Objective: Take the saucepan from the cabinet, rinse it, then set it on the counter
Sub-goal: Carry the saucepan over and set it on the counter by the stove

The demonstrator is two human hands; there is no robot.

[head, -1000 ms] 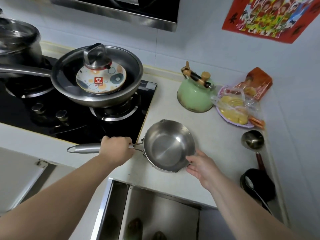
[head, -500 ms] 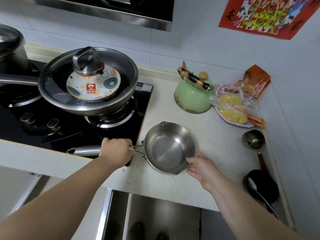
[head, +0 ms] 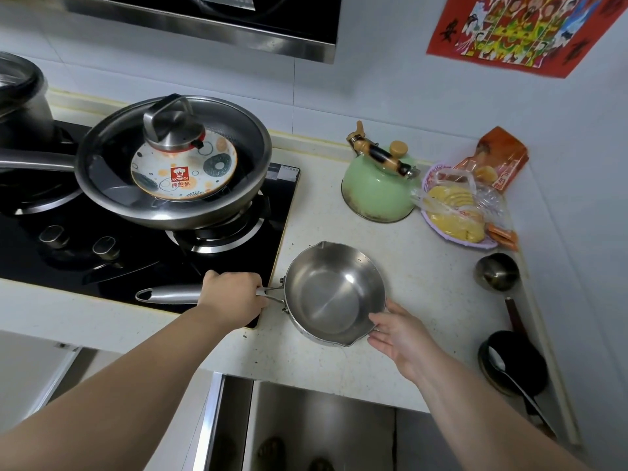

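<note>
A small steel saucepan (head: 331,294) with two pour spouts rests upright on the pale speckled counter (head: 424,277), just right of the stove. Its long handle points left over the stove's front edge. My left hand (head: 234,297) is closed around that handle near the bowl. My right hand (head: 399,331) lies with fingers spread against the pan's near right rim, touching it without gripping. The pan's inside is bare.
A black gas stove (head: 102,266) carries a big steel frying pan (head: 176,164) holding a patterned plate and lid. A green kettle (head: 377,185), a plate of bagged food (head: 458,212), a ladle (head: 498,271) and a dark bowl (head: 513,362) line the right side. An open cabinet (head: 306,426) gapes below.
The view has shifted slightly; both hands and the saucepan keep the same places on the counter.
</note>
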